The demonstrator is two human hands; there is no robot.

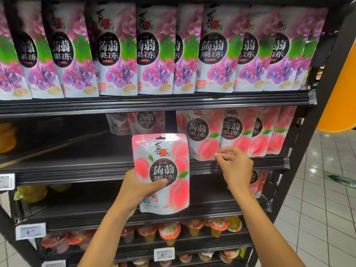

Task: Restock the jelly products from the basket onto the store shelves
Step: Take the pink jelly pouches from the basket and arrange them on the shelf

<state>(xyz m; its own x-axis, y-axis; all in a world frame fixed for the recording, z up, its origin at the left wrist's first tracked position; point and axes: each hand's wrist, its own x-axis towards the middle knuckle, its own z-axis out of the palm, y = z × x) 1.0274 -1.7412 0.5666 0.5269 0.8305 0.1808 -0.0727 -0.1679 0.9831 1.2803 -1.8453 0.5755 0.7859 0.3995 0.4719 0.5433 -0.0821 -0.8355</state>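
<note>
My left hand (137, 187) grips a pink peach jelly pouch (163, 170) by its lower left part and holds it upright in front of the middle shelf (77, 170). My right hand (234, 166) reaches to the row of peach jelly pouches (240, 135) standing at the right end of that shelf. Its thumb and forefinger touch the lower corner of the leftmost peach pouch (200, 139). The left half of this shelf is bare. The basket is out of view.
Purple grape jelly pouches (154, 51) fill the top shelf. Jelly cups (169, 232) with orange lids line the lower shelves, and yellow cups (30, 193) sit at the left. An orange pillar (342, 83) and tiled floor (317, 209) lie to the right.
</note>
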